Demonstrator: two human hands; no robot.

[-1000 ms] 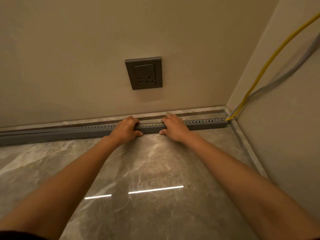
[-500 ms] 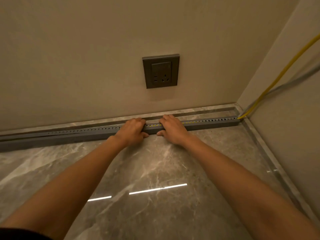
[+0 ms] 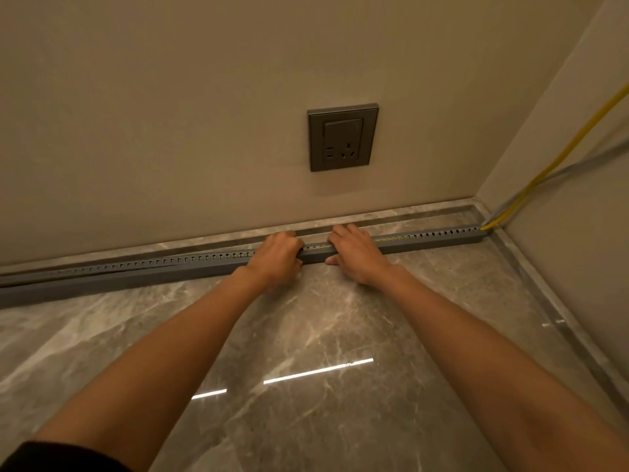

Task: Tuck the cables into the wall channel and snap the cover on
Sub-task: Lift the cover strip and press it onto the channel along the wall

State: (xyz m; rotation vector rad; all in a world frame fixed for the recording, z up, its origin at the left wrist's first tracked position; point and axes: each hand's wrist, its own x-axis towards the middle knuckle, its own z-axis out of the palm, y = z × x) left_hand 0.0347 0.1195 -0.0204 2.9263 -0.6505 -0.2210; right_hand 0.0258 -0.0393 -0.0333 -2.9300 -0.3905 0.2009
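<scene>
Both my hands are down on the grey wall channel [image 3: 425,240], which lies along the foot of the wall on the marble floor [image 3: 306,335]. My left hand [image 3: 277,258] has its fingers curled over the channel's top edge, grip clenched on it, knuckles up. My right hand [image 3: 354,255] is just beside it, flatter, fingers laid over the top and thumb against the front face, its grip pressing on the channel. In the short gap between my hands the yellow cable [image 3: 558,158] shows through the slots. That cable and a grey cable [image 3: 578,165] leave the channel's right end at the corner and climb the side wall. A dark wall socket [image 3: 343,137] sits above my hands.
</scene>
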